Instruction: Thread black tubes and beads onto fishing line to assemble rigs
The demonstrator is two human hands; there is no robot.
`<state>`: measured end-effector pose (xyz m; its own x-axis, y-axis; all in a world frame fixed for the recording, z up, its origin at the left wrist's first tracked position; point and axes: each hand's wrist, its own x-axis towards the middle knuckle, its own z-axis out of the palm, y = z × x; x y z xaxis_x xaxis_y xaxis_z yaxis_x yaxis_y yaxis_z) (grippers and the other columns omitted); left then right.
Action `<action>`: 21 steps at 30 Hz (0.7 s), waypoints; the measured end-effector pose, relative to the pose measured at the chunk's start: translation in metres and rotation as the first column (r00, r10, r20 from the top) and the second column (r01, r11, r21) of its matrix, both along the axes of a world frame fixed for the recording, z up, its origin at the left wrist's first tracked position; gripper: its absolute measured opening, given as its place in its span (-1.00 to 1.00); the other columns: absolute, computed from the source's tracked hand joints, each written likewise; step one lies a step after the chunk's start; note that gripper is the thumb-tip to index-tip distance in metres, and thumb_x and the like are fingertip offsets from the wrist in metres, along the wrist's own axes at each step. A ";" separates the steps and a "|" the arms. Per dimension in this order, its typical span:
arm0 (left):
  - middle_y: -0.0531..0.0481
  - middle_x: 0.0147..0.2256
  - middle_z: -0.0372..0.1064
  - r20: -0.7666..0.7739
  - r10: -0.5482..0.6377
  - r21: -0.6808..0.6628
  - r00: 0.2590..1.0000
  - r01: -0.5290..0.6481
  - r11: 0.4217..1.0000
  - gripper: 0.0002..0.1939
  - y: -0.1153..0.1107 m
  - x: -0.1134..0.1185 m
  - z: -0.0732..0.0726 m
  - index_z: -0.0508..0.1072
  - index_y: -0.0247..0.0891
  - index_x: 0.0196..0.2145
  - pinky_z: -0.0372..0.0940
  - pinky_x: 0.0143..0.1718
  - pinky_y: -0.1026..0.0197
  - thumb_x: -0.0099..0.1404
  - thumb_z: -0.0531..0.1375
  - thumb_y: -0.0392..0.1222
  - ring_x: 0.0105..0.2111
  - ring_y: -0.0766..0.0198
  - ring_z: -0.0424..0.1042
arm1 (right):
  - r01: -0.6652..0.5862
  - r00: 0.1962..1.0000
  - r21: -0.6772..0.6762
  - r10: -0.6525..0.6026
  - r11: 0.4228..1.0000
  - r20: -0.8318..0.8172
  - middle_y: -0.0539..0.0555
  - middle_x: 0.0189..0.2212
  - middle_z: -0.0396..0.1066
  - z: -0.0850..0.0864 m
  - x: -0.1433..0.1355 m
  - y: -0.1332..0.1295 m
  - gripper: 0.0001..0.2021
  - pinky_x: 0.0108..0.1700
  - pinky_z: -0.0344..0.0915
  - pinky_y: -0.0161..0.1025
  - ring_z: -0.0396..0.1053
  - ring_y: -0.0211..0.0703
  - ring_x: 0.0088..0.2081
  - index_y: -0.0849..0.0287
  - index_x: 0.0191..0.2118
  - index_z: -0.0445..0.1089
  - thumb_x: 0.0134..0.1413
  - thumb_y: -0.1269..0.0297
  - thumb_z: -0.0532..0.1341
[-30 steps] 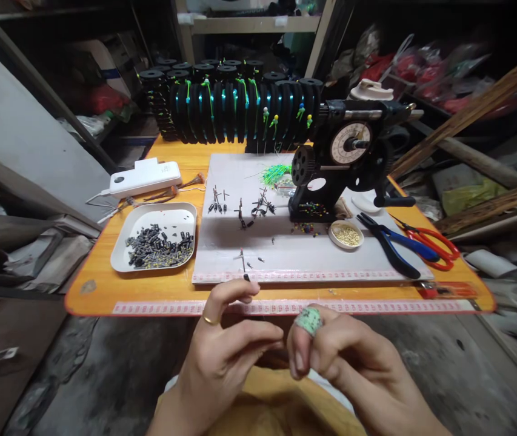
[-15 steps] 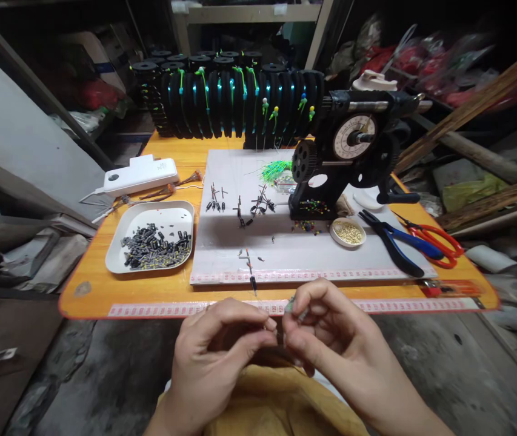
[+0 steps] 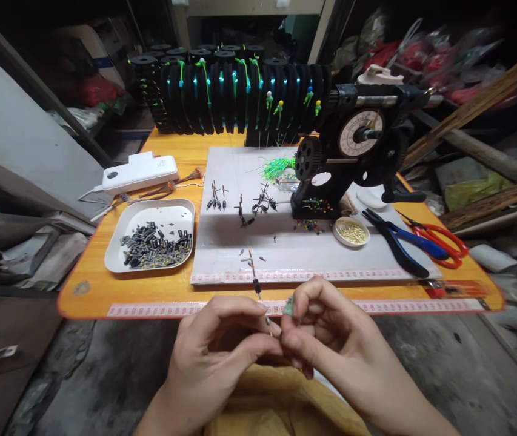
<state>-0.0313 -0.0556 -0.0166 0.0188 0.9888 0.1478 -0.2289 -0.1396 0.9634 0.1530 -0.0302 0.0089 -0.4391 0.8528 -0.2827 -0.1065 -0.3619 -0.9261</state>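
My left hand is closed in a pinch over the table's front edge. A thin fishing line runs to its fingertips from a small black cylinder and an orange-tipped stem. A tiny grey bead shows at the left fingertips. My right hand is pinched shut with its tips touching or nearly touching the left's; what lies between thumb and forefinger is too small to make out. A greenish scrap sticks out at the right forefinger. Loose grey pieces lie on the white board.
To the left stands a white tray of small grey and black parts. A spool machine with a dial rises behind. On the right are a dish of gold bits, blue-handled pliers and red scissors. Measuring tapes line the front.
My fingertips have come closer together. The black cylinder and its stem have shifted slightly, and the grey bead now shows at my left fingertips. The view has moved a little.
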 end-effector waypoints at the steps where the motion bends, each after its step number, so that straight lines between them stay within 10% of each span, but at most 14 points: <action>1: 0.09 -0.33 0.62 -0.060 -0.016 0.029 0.998 0.018 0.999 -0.62 0.001 -0.003 0.000 0.56 -0.06 -0.13 0.60 -0.36 0.23 0.21 0.35 -0.51 -0.40 0.24 0.64 | -0.006 1.000 -0.001 0.006 1.000 0.005 -0.11 -0.41 0.33 0.001 0.000 0.001 -0.71 -0.45 0.20 -0.47 0.28 -0.44 -0.46 0.11 -0.27 0.20 0.23 0.13 0.34; 12: -0.06 -0.27 0.61 -0.758 -0.201 0.260 0.620 0.570 0.780 -0.32 0.040 -0.025 0.041 0.40 -0.06 0.22 0.39 -0.28 0.26 0.22 0.15 -0.58 -0.35 0.19 0.55 | -0.165 0.986 -0.007 0.165 0.986 -0.015 -0.14 -0.51 0.32 0.000 -0.002 0.030 -0.65 -0.49 0.27 -0.46 0.28 -0.41 -0.55 0.12 -0.32 0.22 0.09 0.11 0.42; 21: 0.05 -0.30 0.53 -0.248 -0.040 0.288 0.968 0.113 0.951 -0.47 0.030 -0.006 0.007 0.44 0.11 0.10 0.42 -0.25 0.25 0.36 0.15 -0.50 -0.39 0.29 0.50 | -0.135 0.946 0.452 -0.021 0.882 0.325 -0.03 -0.34 0.43 0.004 0.004 0.010 -0.92 -0.25 0.37 -0.36 0.43 -0.29 -0.31 0.04 -0.10 0.32 0.42 0.29 0.09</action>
<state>-0.0378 -0.0261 -0.0097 0.1630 0.8941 0.4171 -0.0206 -0.4196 0.9075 0.1575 -0.0207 0.0127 -0.4471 0.8944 0.0083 0.2222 0.1200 -0.9676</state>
